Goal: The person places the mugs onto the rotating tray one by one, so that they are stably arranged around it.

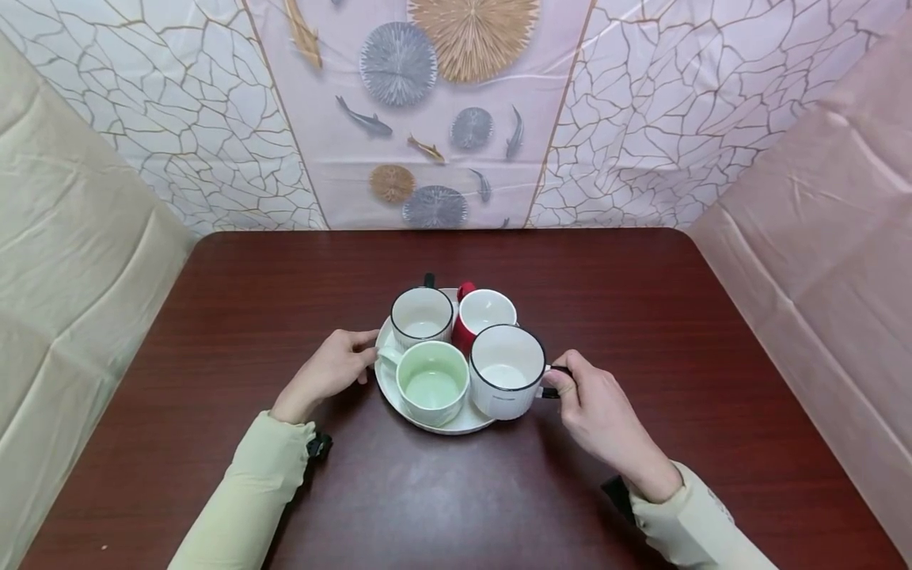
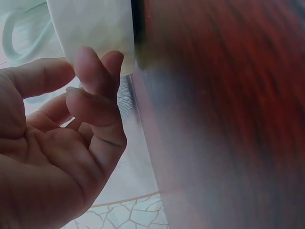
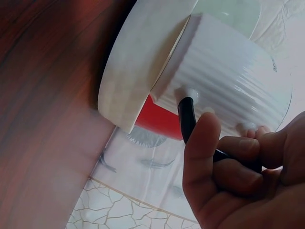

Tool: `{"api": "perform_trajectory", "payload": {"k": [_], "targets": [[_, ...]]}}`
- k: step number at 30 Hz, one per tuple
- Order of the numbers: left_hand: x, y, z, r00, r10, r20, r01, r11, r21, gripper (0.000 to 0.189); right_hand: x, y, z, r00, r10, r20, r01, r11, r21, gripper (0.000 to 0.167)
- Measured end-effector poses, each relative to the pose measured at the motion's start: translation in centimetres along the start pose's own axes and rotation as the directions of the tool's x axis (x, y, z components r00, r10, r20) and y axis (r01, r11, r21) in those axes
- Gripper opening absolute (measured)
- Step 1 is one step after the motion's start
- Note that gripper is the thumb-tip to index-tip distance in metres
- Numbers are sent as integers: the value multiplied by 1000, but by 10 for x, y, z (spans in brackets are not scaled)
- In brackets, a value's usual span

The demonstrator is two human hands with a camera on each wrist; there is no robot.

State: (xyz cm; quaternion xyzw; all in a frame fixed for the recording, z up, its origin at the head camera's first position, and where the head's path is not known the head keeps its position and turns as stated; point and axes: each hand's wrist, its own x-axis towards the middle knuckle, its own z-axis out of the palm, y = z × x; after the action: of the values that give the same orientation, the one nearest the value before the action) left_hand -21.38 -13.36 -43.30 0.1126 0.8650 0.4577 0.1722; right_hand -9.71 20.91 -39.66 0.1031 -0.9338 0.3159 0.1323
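On the round white plate point(image 1: 388, 388) stand a white mug with a black rim and handle point(image 1: 422, 310), a red mug with a white inside point(image 1: 488, 307) and a light green mug point(image 1: 432, 383). My left hand point(image 1: 331, 370) holds the plate's left edge, its thumb by the rim and its bent fingers point(image 2: 90, 71) against the outer wall. By its black handle point(image 3: 187, 119), my right hand point(image 1: 598, 408) grips a larger ribbed white mug point(image 1: 507, 372) at the plate's right side. Whether its base rests on the plate, I cannot tell.
A dark reddish-brown wooden table point(image 1: 456, 507) lies under everything. Patterned cloth point(image 1: 435, 119) hangs behind its far edge, with pale padded walls point(image 1: 819, 222) at both sides.
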Motion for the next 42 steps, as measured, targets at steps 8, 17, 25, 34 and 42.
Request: {"api": "perform_trajectory", "payload": {"k": [8, 17, 25, 34, 42], "targets": [[0, 0, 0, 1000, 3, 1, -3, 1000, -7, 46, 1, -4, 3, 1000, 14, -9, -14, 1000, -16, 9], [0, 2, 0, 1000, -9, 6, 9, 1000, -18, 47, 3, -5, 4, 1000, 4, -23, -4, 1000, -19, 9], [1, -1, -1, 1000, -10, -1, 10, 997, -73, 43, 9, -1, 4, 999, -1, 37, 0, 1000, 29, 11], [2, -4, 0, 1000, -28, 0, 27, 994, -110, 40, 20, 10, 7, 988, -14, 154, -9, 989, 146, 12], [1, -3, -1, 999, -40, -17, 38, 993, -109, 41, 35, 21, 2, 963, -78, 258, 25, 979, 204, 11]]}}
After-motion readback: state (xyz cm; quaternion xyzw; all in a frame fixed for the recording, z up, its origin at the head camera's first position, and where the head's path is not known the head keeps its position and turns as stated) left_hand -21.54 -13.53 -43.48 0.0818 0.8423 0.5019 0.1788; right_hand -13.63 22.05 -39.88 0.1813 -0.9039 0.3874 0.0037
